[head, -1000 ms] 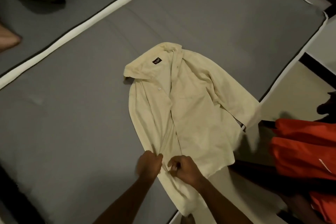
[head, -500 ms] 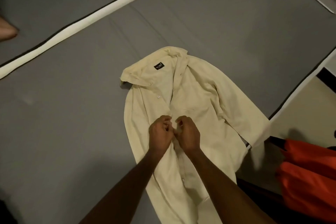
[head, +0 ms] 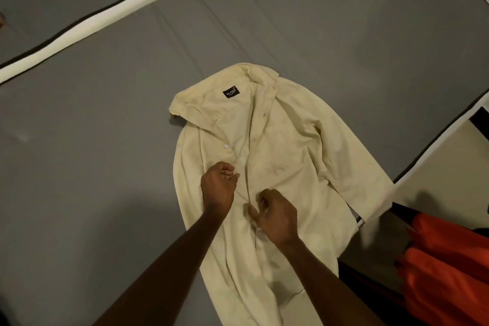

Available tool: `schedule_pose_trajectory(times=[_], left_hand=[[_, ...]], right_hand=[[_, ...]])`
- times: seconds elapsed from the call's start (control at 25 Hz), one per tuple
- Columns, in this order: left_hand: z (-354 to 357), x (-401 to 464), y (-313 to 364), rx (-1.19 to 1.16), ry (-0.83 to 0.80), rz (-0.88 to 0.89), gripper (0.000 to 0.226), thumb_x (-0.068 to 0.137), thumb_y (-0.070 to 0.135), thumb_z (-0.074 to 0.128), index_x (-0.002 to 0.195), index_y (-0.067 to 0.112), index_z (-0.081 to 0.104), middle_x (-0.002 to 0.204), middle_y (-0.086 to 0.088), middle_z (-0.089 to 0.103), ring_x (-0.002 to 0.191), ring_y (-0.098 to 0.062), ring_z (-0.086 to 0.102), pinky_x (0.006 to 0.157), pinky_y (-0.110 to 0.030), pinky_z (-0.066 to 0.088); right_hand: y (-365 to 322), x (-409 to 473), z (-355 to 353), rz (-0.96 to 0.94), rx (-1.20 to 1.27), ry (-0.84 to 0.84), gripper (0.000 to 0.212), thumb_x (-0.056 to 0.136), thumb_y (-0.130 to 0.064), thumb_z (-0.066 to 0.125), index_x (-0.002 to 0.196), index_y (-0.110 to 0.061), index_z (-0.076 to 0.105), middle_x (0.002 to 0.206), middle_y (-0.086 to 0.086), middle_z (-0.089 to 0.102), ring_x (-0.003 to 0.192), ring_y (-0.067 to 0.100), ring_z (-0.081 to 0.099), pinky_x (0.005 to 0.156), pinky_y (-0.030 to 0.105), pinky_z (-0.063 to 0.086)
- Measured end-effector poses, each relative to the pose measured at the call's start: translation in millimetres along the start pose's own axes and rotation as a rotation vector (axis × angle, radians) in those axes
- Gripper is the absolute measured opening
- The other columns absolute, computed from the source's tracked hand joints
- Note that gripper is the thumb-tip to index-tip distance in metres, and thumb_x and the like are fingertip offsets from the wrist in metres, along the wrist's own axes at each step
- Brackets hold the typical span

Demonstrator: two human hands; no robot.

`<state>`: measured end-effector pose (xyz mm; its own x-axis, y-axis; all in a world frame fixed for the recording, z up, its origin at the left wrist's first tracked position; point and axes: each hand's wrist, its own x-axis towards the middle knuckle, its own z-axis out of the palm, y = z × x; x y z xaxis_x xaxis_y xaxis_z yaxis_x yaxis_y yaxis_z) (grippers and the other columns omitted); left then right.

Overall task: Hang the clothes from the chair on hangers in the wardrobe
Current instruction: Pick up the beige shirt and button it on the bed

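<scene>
Head view, shirt: a cream shirt (head: pixel 277 161) lies face up on the grey mattress (head: pixel 105 140), collar away from the person, a black label showing inside the neck; its lower part runs toward the bed's near edge
Head view, left hand: the left hand (head: pixel 218 184) pinches the left front edge just below a white button (head: pixel 226 146), fingers curled on the cloth
Head view, right hand: the right hand (head: pixel 276 216) grips the other front edge by the placket, fingers curled
Step in hand: likely buttoning or straightening the front before hanging (no hanger or wardrobe in view)
Next move: probably needs the two edges lined up, then a hanger fetched
Surface and room: a white piped seam (head: pixel 132 5) crosses the mattress; pale floor (head: pixel 449 167) at right; orange cloth (head: pixel 447 267) lies beside the bed at lower right
</scene>
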<state>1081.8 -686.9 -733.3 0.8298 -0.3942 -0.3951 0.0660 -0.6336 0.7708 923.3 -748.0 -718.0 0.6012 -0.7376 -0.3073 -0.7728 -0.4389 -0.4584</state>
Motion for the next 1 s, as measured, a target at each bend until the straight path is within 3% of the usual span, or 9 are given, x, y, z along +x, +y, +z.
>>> schedule_pose_trajectory(times=[0.16, 0.24, 0.36, 0.48, 0.6, 0.72, 0.8, 0.92, 1.0], left_hand=[[1.2, 3.6, 0.4, 0.047, -0.039, 0.004, 0.017, 0.076, 0.012, 0.088, 0.084, 0.02, 0.077, 0.08, 0.01, 0.071, 0.073, -0.004, 0.069, 0.075, -0.032, 0.062], [-2.8, 5.2, 0.3, 0.075, -0.07, 0.03, 0.013, 0.077, 0.016, 0.087, 0.08, 0.023, 0.076, 0.075, 0.012, 0.072, 0.071, -0.002, 0.069, 0.072, -0.031, 0.062], [-8.2, 9.4, 1.1, 0.081, -0.101, 0.008, 0.008, 0.081, 0.023, 0.085, 0.08, 0.024, 0.077, 0.07, 0.015, 0.072, 0.067, 0.0, 0.069, 0.071, -0.032, 0.062], [-10.7, 11.9, 2.1, 0.011, -0.113, -0.063, 0.014, 0.079, 0.02, 0.085, 0.072, 0.024, 0.074, 0.064, 0.011, 0.072, 0.062, -0.006, 0.07, 0.071, -0.037, 0.063], [-11.9, 11.4, 5.2, -0.163, -0.175, -0.151, 0.01, 0.08, 0.01, 0.084, 0.077, 0.015, 0.076, 0.065, 0.001, 0.074, 0.063, -0.015, 0.074, 0.071, -0.043, 0.064], [-7.8, 9.7, 10.7, -0.219, -0.204, -0.126, 0.009, 0.081, 0.009, 0.084, 0.086, 0.013, 0.078, 0.071, 0.0, 0.076, 0.066, -0.015, 0.075, 0.074, -0.039, 0.065], [-1.5, 10.2, 10.4, -0.203, -0.197, -0.103, 0.009, 0.081, 0.011, 0.085, 0.087, 0.015, 0.079, 0.071, 0.003, 0.076, 0.067, -0.012, 0.074, 0.075, -0.038, 0.064], [6.0, 10.3, 5.9, -0.183, -0.184, -0.084, 0.009, 0.081, 0.012, 0.084, 0.086, 0.018, 0.081, 0.073, 0.007, 0.076, 0.069, -0.01, 0.075, 0.077, -0.04, 0.064], [6.2, 9.3, 4.0, -0.211, -0.199, -0.08, 0.009, 0.083, 0.011, 0.082, 0.09, 0.017, 0.081, 0.076, 0.006, 0.077, 0.072, -0.012, 0.076, 0.079, -0.041, 0.064]], right_hand=[[-13.7, 35.3, 3.0, 0.12, 0.289, 0.118, 0.022, 0.081, -0.029, 0.083, 0.086, -0.023, 0.062, 0.077, -0.011, 0.062, 0.069, 0.006, 0.059, 0.066, 0.025, 0.05], [-24.2, 51.7, 7.4, 0.143, 0.354, 0.122, 0.026, 0.08, -0.036, 0.084, 0.085, -0.023, 0.062, 0.076, -0.01, 0.062, 0.069, 0.007, 0.06, 0.066, 0.026, 0.051], [-37.5, 64.7, 14.3, 0.192, 0.264, 0.125, 0.026, 0.083, -0.042, 0.08, 0.087, -0.024, 0.063, 0.078, -0.01, 0.061, 0.071, 0.008, 0.058, 0.065, 0.026, 0.049], [-37.8, 72.1, 16.0, 0.243, 0.3, 0.149, 0.009, 0.086, -0.019, 0.074, 0.085, -0.02, 0.066, 0.075, -0.009, 0.063, 0.068, 0.008, 0.059, 0.069, 0.033, 0.054], [-29.6, 74.4, 16.5, 0.287, 0.564, 0.107, 0.01, 0.083, -0.006, 0.071, 0.079, -0.014, 0.067, 0.069, -0.003, 0.065, 0.063, 0.012, 0.06, 0.067, 0.036, 0.054], [-22.1, 71.1, 11.1, 0.306, 0.773, 0.036, 0.005, 0.082, -0.011, 0.069, 0.079, -0.01, 0.066, 0.07, 0.009, 0.063, 0.065, 0.017, 0.057, 0.067, 0.037, 0.05], [-17.1, 68.7, 6.5, 0.308, 0.822, -0.005, 0.01, 0.082, -0.015, 0.074, 0.079, -0.008, 0.067, 0.073, 0.019, 0.064, 0.066, 0.023, 0.058, 0.066, 0.038, 0.052], [-11.5, 67.1, -1.0, 0.352, 0.888, -0.04, 0.018, 0.079, -0.005, 0.076, 0.074, 0.004, 0.062, 0.068, 0.027, 0.057, 0.061, 0.026, 0.053, 0.06, 0.036, 0.048], [-12.9, 67.5, -1.4, 0.331, 0.889, -0.059, 0.022, 0.078, -0.013, 0.081, 0.075, 0.002, 0.066, 0.072, 0.033, 0.06, 0.061, 0.027, 0.055, 0.059, 0.037, 0.048]])
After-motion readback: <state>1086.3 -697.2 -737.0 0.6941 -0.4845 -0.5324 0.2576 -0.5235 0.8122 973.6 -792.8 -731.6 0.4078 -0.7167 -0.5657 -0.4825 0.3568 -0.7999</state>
